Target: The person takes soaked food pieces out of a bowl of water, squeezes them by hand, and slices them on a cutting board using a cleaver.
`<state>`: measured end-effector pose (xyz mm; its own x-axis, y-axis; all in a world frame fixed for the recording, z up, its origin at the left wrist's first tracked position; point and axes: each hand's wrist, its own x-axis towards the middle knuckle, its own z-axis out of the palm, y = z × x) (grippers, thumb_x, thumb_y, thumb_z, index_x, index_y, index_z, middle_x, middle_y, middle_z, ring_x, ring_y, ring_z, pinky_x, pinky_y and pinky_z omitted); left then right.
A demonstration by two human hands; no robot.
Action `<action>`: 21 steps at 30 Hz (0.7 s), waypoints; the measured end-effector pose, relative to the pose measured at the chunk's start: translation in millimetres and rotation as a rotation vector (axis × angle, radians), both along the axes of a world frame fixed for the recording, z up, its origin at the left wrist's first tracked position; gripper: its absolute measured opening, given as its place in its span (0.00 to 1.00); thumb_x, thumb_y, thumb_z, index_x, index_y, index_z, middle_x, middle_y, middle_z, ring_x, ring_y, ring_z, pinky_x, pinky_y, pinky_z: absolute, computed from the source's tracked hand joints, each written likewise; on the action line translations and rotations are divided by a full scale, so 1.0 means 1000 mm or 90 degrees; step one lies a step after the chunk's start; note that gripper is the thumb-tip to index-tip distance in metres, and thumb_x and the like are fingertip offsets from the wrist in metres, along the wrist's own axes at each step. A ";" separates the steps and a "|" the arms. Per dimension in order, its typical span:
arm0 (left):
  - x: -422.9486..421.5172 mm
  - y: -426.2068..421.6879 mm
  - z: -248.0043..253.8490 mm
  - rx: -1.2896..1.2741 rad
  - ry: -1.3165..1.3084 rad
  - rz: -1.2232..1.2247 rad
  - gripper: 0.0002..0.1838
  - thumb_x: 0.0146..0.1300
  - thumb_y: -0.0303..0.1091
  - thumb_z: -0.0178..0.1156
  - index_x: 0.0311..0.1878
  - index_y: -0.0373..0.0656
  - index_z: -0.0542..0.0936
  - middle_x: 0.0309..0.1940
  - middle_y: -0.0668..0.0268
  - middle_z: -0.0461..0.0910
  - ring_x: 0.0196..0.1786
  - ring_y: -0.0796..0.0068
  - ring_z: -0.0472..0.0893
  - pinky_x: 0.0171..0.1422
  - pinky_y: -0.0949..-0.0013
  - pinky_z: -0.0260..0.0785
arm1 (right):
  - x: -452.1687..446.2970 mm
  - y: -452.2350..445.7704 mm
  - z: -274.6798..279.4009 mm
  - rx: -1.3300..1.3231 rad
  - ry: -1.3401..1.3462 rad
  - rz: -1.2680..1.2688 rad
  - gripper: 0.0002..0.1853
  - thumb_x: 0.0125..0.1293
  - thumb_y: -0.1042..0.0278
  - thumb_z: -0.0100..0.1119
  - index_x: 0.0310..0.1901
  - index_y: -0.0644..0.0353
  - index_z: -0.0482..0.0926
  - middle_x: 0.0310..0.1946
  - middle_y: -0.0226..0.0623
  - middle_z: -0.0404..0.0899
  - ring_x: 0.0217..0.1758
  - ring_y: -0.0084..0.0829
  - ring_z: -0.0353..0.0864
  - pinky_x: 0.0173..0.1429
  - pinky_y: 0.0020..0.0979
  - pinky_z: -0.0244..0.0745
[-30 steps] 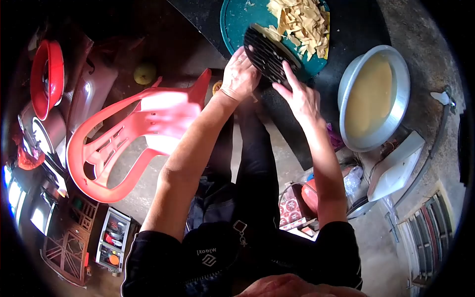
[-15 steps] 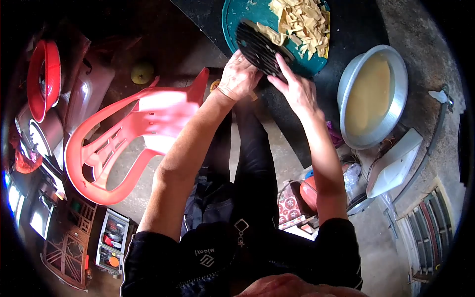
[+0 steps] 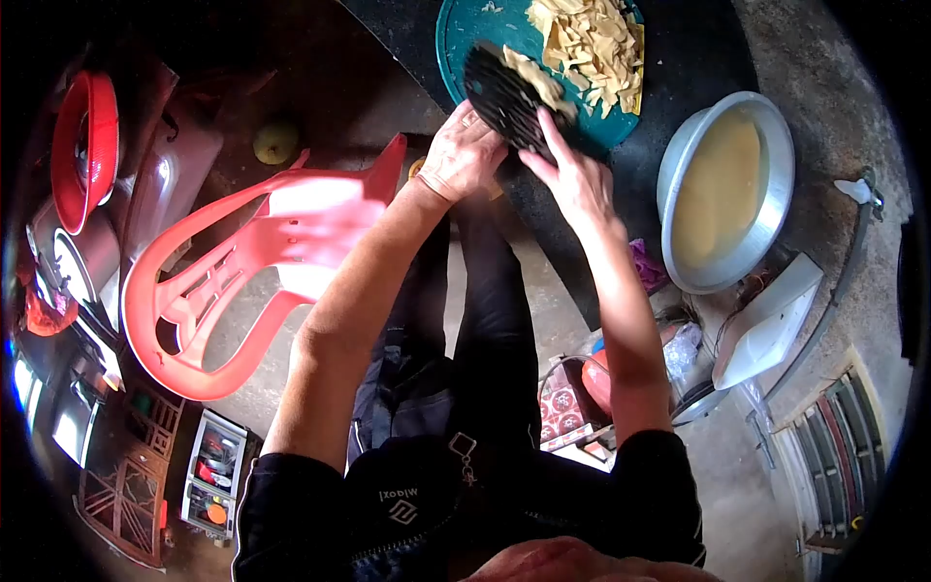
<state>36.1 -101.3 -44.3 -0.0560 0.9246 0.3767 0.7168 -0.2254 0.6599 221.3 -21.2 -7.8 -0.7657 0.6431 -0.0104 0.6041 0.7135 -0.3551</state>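
Observation:
My right hand [image 3: 574,181] grips a broad dark cleaver [image 3: 509,102], its thumb and forefinger pressed against the blade, which has a hole near its far corner and is smeared by motion. Close by the near side of the blade is my left hand [image 3: 463,153], its fingers curled; what they hold, if anything, is hidden. Pale yellow slices [image 3: 535,76] lie along the far side of the blade. Beyond them, a heap of thin yellowish slices [image 3: 596,48] rests on a round green board [image 3: 464,29].
The board sits on a black table [image 3: 703,58]. To the right is a metal basin [image 3: 672,209] of cloudy yellowish liquid, with a white tray [image 3: 771,320] below it. A pink plastic chair [image 3: 160,364] stands at left, near a red basin [image 3: 73,155]. A hose [image 3: 834,301] hangs at right.
The cleaver and both hands have shifted slightly. More of the pale slices shows along the far side of the blade. The whole view has moved a little.

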 end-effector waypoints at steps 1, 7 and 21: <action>0.000 0.000 0.001 -0.013 -0.002 -0.003 0.16 0.45 0.26 0.64 0.42 0.38 0.81 0.46 0.61 0.80 0.58 0.61 0.76 0.69 0.56 0.62 | -0.016 0.009 -0.003 -0.018 0.023 -0.012 0.35 0.65 0.44 0.58 0.69 0.48 0.62 0.11 0.40 0.75 0.13 0.35 0.78 0.16 0.36 0.71; -0.014 -0.007 0.007 -0.011 -0.015 -0.078 0.19 0.48 0.26 0.61 0.47 0.39 0.80 0.48 0.61 0.79 0.60 0.60 0.74 0.73 0.55 0.57 | -0.002 0.000 0.030 -0.040 -0.074 -0.003 0.36 0.64 0.43 0.58 0.69 0.49 0.62 0.11 0.39 0.74 0.13 0.36 0.78 0.17 0.36 0.72; -0.018 -0.013 -0.008 -0.042 -0.032 -0.110 0.14 0.50 0.27 0.59 0.42 0.41 0.81 0.45 0.64 0.80 0.59 0.62 0.75 0.72 0.58 0.59 | -0.006 -0.011 0.029 -0.061 -0.095 -0.036 0.33 0.65 0.43 0.58 0.68 0.48 0.64 0.12 0.44 0.75 0.14 0.42 0.78 0.17 0.40 0.71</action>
